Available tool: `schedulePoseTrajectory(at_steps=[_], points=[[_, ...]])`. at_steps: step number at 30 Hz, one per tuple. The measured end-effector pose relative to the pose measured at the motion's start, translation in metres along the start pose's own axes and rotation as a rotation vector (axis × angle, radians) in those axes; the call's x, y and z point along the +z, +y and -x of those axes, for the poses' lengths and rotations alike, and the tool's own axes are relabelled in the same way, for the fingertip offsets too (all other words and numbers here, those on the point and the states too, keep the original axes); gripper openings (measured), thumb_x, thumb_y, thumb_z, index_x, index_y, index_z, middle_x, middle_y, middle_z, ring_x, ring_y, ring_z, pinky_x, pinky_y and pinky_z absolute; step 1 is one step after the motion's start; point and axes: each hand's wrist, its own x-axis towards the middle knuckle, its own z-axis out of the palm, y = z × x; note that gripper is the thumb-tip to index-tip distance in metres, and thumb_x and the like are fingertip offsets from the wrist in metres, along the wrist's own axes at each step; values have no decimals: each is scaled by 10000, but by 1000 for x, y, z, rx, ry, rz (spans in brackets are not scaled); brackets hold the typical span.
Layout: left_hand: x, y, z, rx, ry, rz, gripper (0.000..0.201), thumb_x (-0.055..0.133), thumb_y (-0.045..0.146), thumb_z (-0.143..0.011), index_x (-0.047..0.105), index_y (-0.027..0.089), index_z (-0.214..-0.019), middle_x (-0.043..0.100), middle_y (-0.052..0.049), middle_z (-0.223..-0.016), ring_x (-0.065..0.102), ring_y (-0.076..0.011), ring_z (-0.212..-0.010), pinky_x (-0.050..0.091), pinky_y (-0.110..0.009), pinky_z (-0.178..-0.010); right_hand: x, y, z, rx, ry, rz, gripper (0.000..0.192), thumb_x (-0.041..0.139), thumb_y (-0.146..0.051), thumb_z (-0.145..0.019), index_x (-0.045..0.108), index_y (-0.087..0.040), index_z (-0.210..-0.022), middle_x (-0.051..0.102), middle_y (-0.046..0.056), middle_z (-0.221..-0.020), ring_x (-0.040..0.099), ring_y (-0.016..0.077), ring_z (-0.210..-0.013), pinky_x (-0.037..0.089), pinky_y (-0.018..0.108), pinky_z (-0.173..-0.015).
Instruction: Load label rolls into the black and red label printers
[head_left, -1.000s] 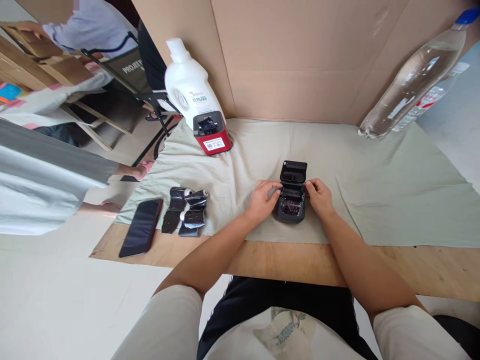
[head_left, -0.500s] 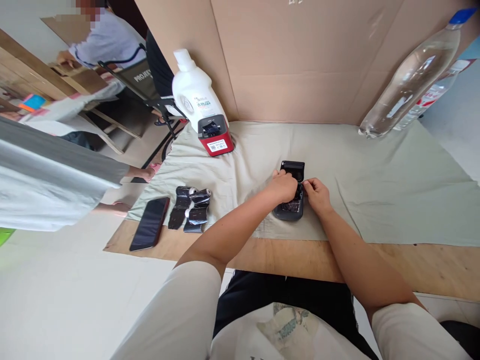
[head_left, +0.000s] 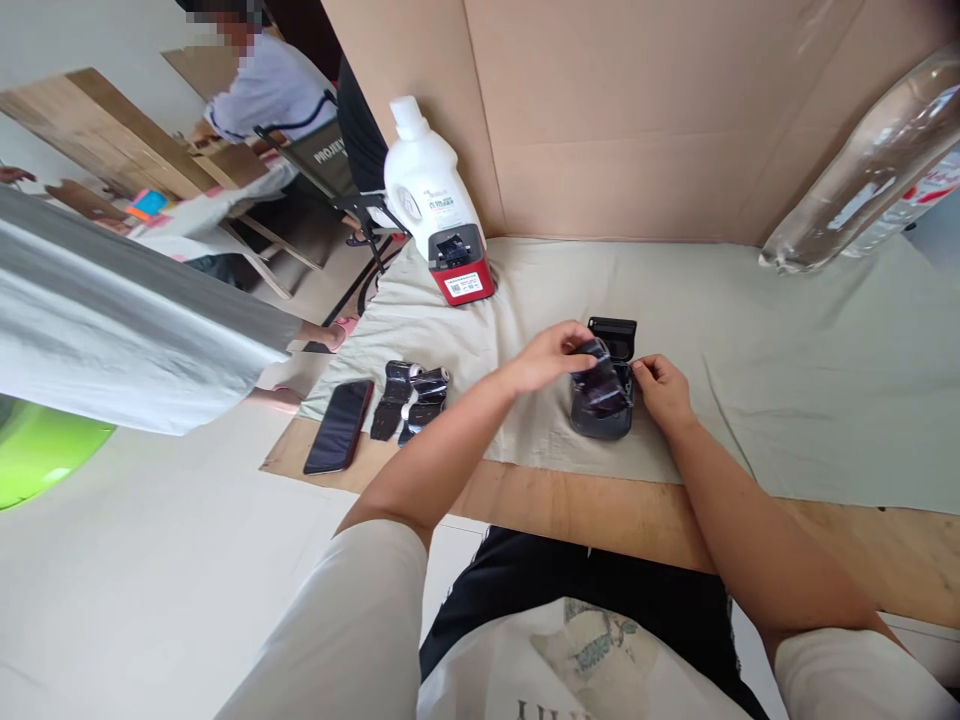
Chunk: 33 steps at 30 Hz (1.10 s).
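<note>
In front of me on the cloth lies a small dark grey label printer (head_left: 602, 422), its black lid (head_left: 621, 337) raised at the far side. My left hand (head_left: 551, 357) pinches a strip of glossy black labels (head_left: 602, 382) by its upper end. The strip slants down over the printer's opening and hides part of the inside. At the printer's right edge, my right hand (head_left: 664, 390) has its thumb and forefinger pressed close together against the body. More black label strips on white rolls (head_left: 397, 400) lie further left.
A dark phone (head_left: 339, 427) rests near the table's front left. Behind stand a red and black device (head_left: 461, 270) and a white detergent bottle (head_left: 435, 185). Cardboard (head_left: 622, 120) walls the back. Large clear bottles (head_left: 862, 190) stand back right. Another person (head_left: 285, 85) sits beyond, far left.
My left hand has risen out of the printer and moved left relative to it, bringing up the black label strip. My right hand stays at the printer's right edge. The view has shifted left.
</note>
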Motion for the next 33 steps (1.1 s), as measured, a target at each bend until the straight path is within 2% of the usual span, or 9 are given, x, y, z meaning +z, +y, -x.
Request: schedulePoseTrajectory(at_steps=[2,5,9,12,17,20,24,29,33], points=[[-36,-11,14,-62,-14,14,298,713,292,-722,624,151,-969,698,-71,-969,663,-196,-867,526,-365,-830,1,0,0,-6,5,-5,395,526,-607,-765,616,-223,-787,666,36,-729,576,205,-694,470,377,-704],[-88,-34,38,-227,51,-249,296,730,291,-666,662,161,-923,713,-66,-946,662,-232,-905,520,-392,-869,3,-1,1,-26,24,3,382,536,-599,-767,619,-225,-768,676,39,-724,575,202,-686,469,377,-707],[-121,-58,63,-392,138,-698,268,661,231,-692,681,197,-957,721,-77,-1035,646,-277,-1014,488,-415,-962,3,-2,1,-28,30,12,349,544,-570,-764,619,-229,-772,692,44,-752,584,202,-687,475,380,-716],[-121,-64,75,-377,132,-819,311,608,241,-753,667,211,-1057,689,-86,-1152,617,-270,-1096,464,-400,-1020,3,-2,1,-40,23,5,332,550,-559,-763,618,-234,-784,697,41,-766,593,202,-697,486,384,-728],[-127,-55,95,-297,310,-952,363,524,277,-822,623,172,-1155,630,-120,-1229,549,-269,-1206,422,-403,-1080,2,-1,1,-45,15,-2,349,558,-570,-760,623,-228,-787,708,46,-775,602,204,-698,499,395,-740],[-140,-44,120,-461,345,-1023,314,462,250,-835,653,158,-1066,692,-122,-1060,619,-271,-1068,474,-397,-990,1,-1,0,-45,15,6,336,564,-550,-755,629,-223,-795,709,53,-790,612,211,-716,504,411,-765],[-146,-36,159,-755,185,-1092,259,477,214,-763,692,178,-902,735,-133,-980,662,-316,-972,504,-417,-879,1,-1,-1,-41,18,20,312,572,-525,-755,631,-222,-799,706,55,-787,615,220,-723,503,422,-767],[-125,-39,189,-545,62,-1030,301,538,236,-688,711,213,-933,724,-112,-1080,633,-317,-1078,463,-410,-995,1,-1,0,-40,19,20,306,578,-527,-764,628,-227,-795,702,48,-774,613,219,-720,502,419,-757],[-101,-23,192,-563,27,-972,220,624,258,-667,713,230,-866,730,-97,-967,648,-342,-999,491,-424,-898,2,-2,1,-34,14,15,294,569,-518,-770,628,-232,-803,701,44,-780,609,213,-723,495,405,-749]])
